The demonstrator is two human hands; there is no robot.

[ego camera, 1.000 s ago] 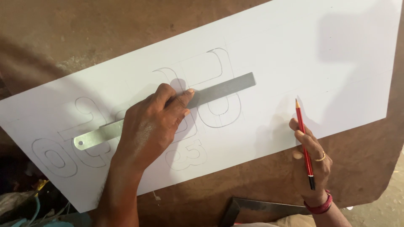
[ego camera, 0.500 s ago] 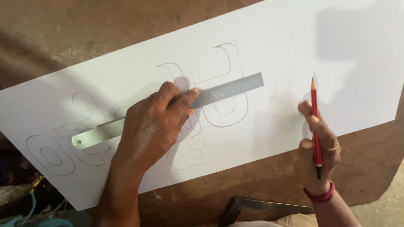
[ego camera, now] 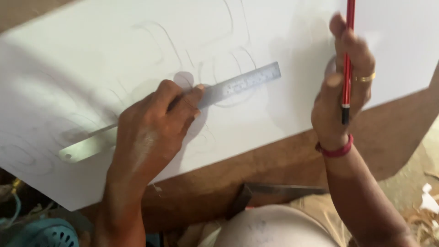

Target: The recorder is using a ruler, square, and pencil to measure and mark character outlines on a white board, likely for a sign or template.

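right hand (ego camera: pixel 343 91) pinches red pencil (ego camera: pixel 348 55), tip cut off above; left hand (ego camera: pixel 151 128) covers ruler (ego camera: pixel 242 83).

Both forearms are left bare, with no sleeve seen down to the wrists, and no glove is worn on the left hand (ego camera: pixel 151 132) or the right hand (ego camera: pixel 343 91). A thin gold-coloured ring (ego camera: pixel 365 78) is worn on one finger of the right hand, and a narrow red band (ego camera: pixel 337 150) is wrapped around the wrist just below that hand. A pale, off-white garment (ego camera: pixel 274 228) is seen stretched over the rounded shape below and between the two forearms.
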